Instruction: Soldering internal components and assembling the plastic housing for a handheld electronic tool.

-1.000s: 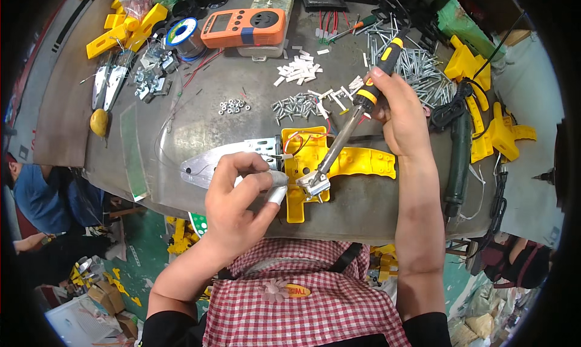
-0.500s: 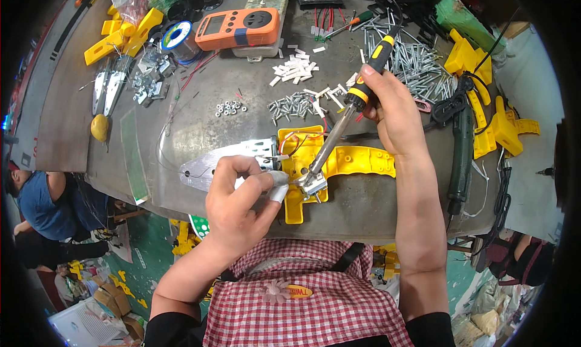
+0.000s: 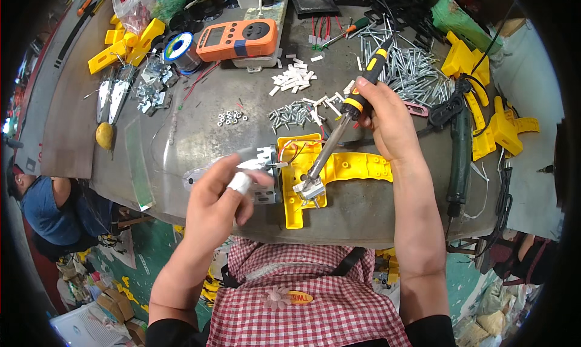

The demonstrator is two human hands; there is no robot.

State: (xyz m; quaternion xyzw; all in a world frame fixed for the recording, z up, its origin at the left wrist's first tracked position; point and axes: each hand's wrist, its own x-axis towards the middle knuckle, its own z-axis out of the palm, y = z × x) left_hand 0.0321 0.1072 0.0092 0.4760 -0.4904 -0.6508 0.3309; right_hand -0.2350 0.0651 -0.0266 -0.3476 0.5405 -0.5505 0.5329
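Note:
My right hand grips a soldering iron by its black and yellow handle. The iron's tip rests at a small white and metal switch-like part, lying on a yellow plastic housing half. Red, black and white wires run inside that housing. Left of the housing, a slotted silver metal piece sits partly behind my left hand. White coverings wrap some of that hand's fingertips. Its fingers are smeared by motion, so whether they hold anything does not show.
Screws, nuts and white sleeves lie in piles beyond the housing. An orange multimeter and a solder spool stand farther back. Long bolts and a dark green power screwdriver lie right. Another person sits far left.
My left hand has pulled back left, away from the switch-like part and the iron's tip. The right hand and the iron have stayed nearly in place.

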